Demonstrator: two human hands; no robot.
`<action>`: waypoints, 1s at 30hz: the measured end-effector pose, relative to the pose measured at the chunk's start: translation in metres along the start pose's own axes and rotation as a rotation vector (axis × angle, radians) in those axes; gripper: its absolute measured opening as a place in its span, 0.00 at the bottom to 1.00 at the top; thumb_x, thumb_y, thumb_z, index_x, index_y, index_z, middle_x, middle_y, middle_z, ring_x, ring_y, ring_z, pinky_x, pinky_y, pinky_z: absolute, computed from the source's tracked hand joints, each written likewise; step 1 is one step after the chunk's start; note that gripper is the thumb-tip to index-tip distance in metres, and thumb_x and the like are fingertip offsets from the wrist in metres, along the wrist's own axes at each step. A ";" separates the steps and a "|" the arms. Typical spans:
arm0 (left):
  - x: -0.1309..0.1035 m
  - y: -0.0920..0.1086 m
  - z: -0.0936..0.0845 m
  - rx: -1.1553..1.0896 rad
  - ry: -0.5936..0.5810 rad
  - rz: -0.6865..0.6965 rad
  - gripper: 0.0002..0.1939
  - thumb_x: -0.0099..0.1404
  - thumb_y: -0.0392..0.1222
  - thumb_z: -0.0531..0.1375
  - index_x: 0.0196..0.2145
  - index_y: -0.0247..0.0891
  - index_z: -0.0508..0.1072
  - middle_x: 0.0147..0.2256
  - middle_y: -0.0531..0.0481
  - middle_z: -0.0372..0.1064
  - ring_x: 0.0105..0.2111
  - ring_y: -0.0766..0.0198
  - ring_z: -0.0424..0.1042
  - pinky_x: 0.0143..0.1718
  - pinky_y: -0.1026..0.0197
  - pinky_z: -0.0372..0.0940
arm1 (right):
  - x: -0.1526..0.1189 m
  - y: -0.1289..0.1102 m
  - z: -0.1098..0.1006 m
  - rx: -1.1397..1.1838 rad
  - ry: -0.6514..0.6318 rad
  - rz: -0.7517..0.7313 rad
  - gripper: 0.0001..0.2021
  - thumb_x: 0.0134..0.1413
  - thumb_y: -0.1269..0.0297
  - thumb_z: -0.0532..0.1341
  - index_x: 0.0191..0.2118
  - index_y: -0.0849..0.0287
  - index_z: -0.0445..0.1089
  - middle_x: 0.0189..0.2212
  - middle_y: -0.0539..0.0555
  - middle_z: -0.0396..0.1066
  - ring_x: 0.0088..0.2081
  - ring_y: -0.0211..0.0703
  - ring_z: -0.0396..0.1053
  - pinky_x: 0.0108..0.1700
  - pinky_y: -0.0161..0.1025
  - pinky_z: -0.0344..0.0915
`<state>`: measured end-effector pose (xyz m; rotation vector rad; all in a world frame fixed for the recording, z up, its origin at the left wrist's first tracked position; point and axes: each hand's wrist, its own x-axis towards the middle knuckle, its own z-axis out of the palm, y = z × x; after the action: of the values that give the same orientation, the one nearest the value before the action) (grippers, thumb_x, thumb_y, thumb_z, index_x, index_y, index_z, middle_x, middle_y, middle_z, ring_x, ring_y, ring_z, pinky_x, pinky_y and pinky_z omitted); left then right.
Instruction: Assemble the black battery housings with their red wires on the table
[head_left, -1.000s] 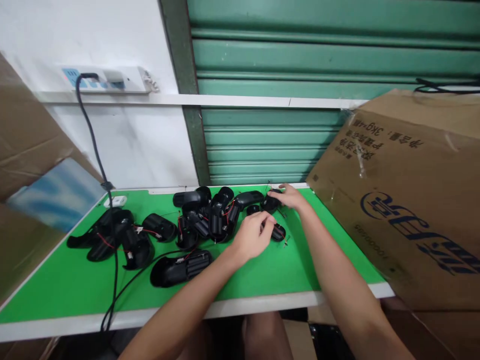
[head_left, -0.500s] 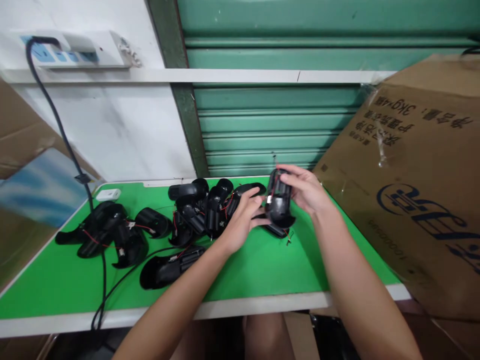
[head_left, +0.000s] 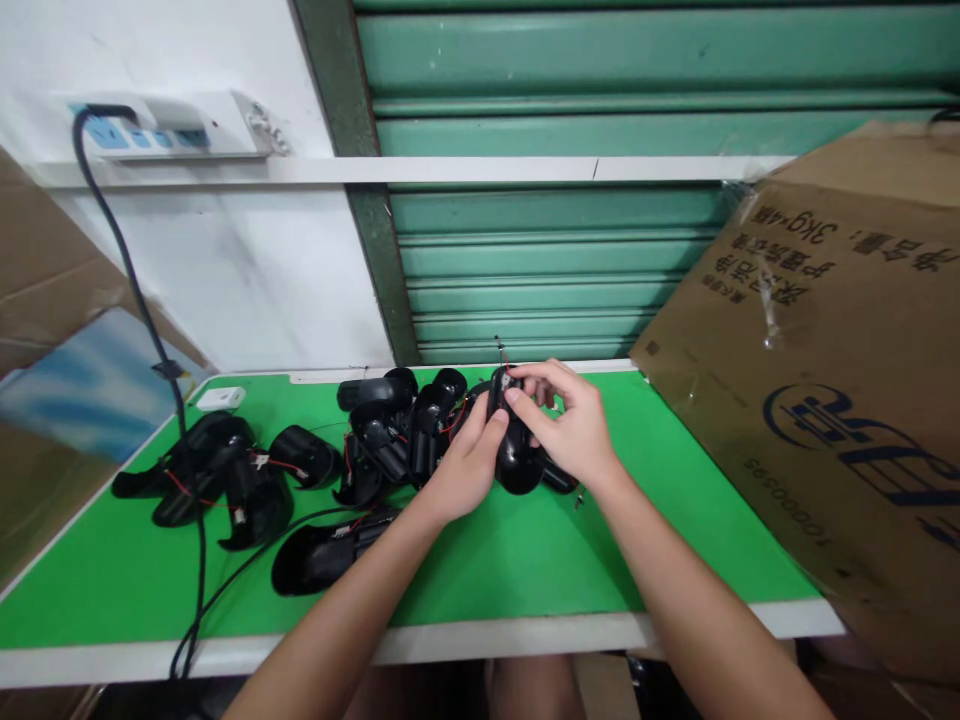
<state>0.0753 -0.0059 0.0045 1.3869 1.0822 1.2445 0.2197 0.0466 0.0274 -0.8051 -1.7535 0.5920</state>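
Item: black housing shell [head_left: 516, 450], wires at top, lifted off the green counter [head_left: 525, 560] within the last second, now pinched between my left grip [head_left: 463, 462] and right grip [head_left: 574, 430], pile of shells [head_left: 397, 425] at nine o'clock.

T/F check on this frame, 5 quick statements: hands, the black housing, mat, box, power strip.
1. Both hands hold one black housing: the left hand and right hand grip the black housing. True.
2. The mat is blue. False: the mat is green.
3. A cardboard box stands at the right of the table. True.
4. The power strip lies on the mat. False: the power strip sits up on the wall ledge.
5. No other housings are on the table. False: a pile of black housings lies left of the hands.
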 end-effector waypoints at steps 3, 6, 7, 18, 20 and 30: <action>-0.002 0.002 -0.001 0.090 -0.038 0.027 0.22 0.75 0.50 0.52 0.61 0.39 0.65 0.58 0.45 0.69 0.60 0.56 0.67 0.66 0.54 0.58 | -0.001 0.000 0.004 0.027 -0.023 0.006 0.07 0.58 0.64 0.64 0.41 0.54 0.78 0.26 0.48 0.66 0.27 0.38 0.60 0.32 0.39 0.61; -0.002 0.001 -0.001 0.092 -0.086 0.017 0.20 0.74 0.49 0.53 0.59 0.38 0.66 0.52 0.45 0.74 0.53 0.56 0.72 0.60 0.53 0.64 | -0.001 0.000 0.003 0.067 -0.035 0.020 0.03 0.56 0.65 0.64 0.36 0.55 0.76 0.26 0.48 0.65 0.27 0.37 0.61 0.31 0.38 0.60; -0.002 0.000 -0.001 0.079 -0.097 0.006 0.21 0.74 0.49 0.54 0.59 0.38 0.65 0.50 0.45 0.75 0.50 0.56 0.74 0.58 0.52 0.65 | 0.000 0.000 0.001 0.084 -0.040 0.026 0.02 0.56 0.66 0.64 0.34 0.56 0.75 0.27 0.48 0.66 0.28 0.37 0.62 0.31 0.38 0.60; 0.000 -0.004 -0.003 -0.104 -0.079 -0.135 0.26 0.73 0.56 0.53 0.63 0.43 0.66 0.51 0.46 0.75 0.48 0.55 0.76 0.50 0.55 0.70 | 0.001 0.005 -0.003 0.099 -0.024 0.019 0.02 0.54 0.66 0.66 0.35 0.56 0.77 0.30 0.50 0.72 0.30 0.38 0.64 0.33 0.39 0.61; 0.002 -0.007 -0.003 -0.171 -0.018 -0.179 0.26 0.72 0.58 0.55 0.61 0.43 0.68 0.52 0.47 0.75 0.50 0.55 0.75 0.50 0.56 0.70 | 0.000 0.004 -0.002 0.075 0.016 0.014 0.01 0.54 0.68 0.65 0.33 0.56 0.75 0.28 0.49 0.70 0.28 0.37 0.63 0.32 0.38 0.60; 0.001 -0.001 -0.003 -0.106 0.172 -0.111 0.18 0.69 0.53 0.59 0.51 0.41 0.68 0.43 0.50 0.72 0.45 0.60 0.72 0.52 0.58 0.66 | 0.010 0.000 -0.044 0.011 -0.705 0.065 0.04 0.55 0.64 0.66 0.34 0.58 0.77 0.31 0.51 0.74 0.34 0.41 0.70 0.39 0.38 0.66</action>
<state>0.0727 -0.0045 0.0040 1.1411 1.1767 1.3382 0.2598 0.0543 0.0473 -0.6892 -2.3579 1.0137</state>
